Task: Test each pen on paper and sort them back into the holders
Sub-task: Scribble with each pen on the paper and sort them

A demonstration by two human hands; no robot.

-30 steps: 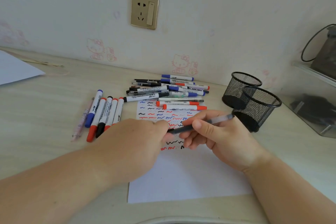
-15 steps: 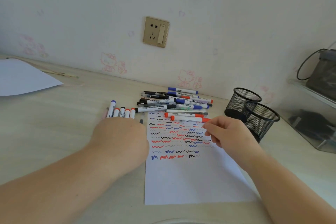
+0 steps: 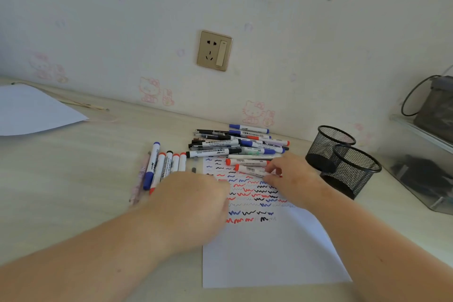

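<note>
A white paper (image 3: pixel 269 257) with red, blue and black squiggles lies on the desk. Behind it sits a pile of markers (image 3: pixel 235 144). A sorted row of pens (image 3: pixel 164 164) lies to its left, with a thin grey pen (image 3: pixel 194 165) beside it. Two black mesh holders (image 3: pixel 355 169) stand at the right and look empty. My right hand (image 3: pixel 294 179) pinches the end of a red-capped marker (image 3: pixel 250 169) lying at the top of the paper. My left hand (image 3: pixel 196 203) is blurred over the paper's left edge, its fingers hidden.
A second white sheet (image 3: pixel 29 110) lies at the far left with a thin stick (image 3: pixel 81 104) behind it. A clear plastic box (image 3: pixel 421 174) stands at the right past the holders. A wall socket (image 3: pixel 214 50) is above the pile.
The thin dark pen held in both hands a second ago now lies beside the left row. My right hand reached to the red-capped marker. My left hand moved back toward the paper.
</note>
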